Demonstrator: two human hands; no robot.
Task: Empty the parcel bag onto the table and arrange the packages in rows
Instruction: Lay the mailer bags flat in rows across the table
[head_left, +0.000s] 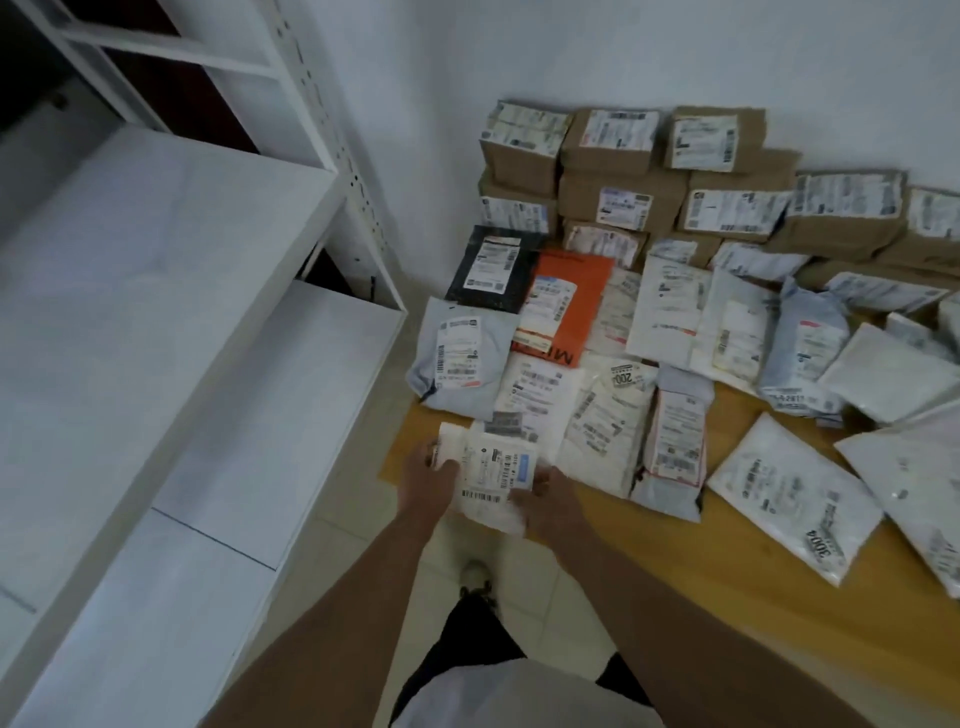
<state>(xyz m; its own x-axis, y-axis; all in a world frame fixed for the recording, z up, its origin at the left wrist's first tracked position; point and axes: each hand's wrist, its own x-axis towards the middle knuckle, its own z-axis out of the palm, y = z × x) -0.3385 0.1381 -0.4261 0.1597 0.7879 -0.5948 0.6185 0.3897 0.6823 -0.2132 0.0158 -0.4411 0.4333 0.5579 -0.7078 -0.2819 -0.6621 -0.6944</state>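
Gripping a white labelled package (491, 475) at the near left corner of the worktop (727, 597), left hand (423, 480) curled round its left edge, right hand (545, 491) pinching its right side. Best lowered flat, label up, just beside the neighbouring white mailer (602, 431), edges squared to the front row, not overhanging the worktop edge.

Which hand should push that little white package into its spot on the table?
Probably the left. Both hands hold the white package at the table's near corner. The left hand grips its outer edge, off the table side, so it can push inward. The right hand lies between the package and the rows.
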